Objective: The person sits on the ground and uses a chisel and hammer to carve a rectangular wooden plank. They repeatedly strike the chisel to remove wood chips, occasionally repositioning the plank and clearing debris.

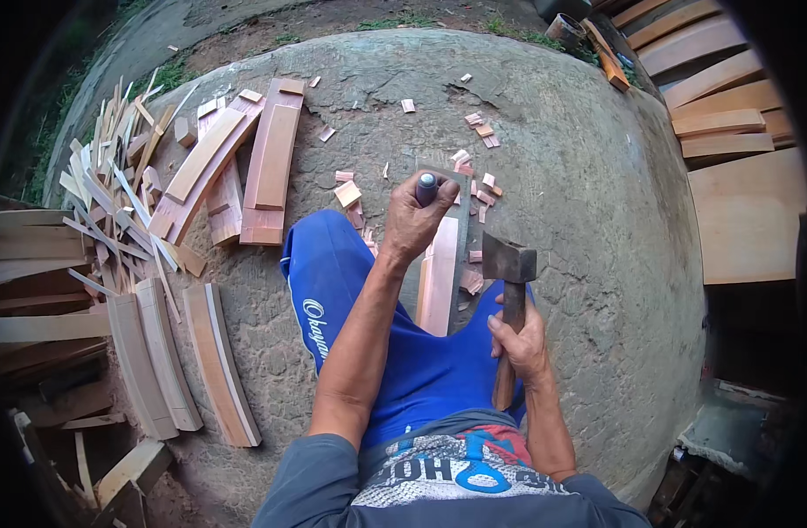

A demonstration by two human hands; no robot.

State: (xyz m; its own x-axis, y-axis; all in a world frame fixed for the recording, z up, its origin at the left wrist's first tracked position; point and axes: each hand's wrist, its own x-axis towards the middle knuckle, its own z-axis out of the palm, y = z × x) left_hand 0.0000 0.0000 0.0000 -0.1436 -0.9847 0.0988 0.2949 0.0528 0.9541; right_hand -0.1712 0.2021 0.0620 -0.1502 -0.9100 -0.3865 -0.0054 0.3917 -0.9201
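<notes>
My left hand (410, 218) is closed around an upright chisel (427, 182); its handle is seen end-on, and its blade is hidden below the hand. Below that hand, a pale pinkish wooden piece (440, 277) lies between my legs, along a narrow grey board (462, 227). In my right hand (520, 341) is a hammer with a dark wooden handle and a heavy, worn metal head (510, 261). The hammer head is to the right of the wooden piece, apart from the chisel. Small wood chips (471, 282) lie around the piece.
Notched wooden pieces (271, 172) lie at the far left, beside a heap of thin offcuts (113, 194). Several curved pieces (219, 361) rest at the near left. Stacked boards (742, 211) stand at the right. Loose chips (409, 106) dot the rough concrete ground (597, 352).
</notes>
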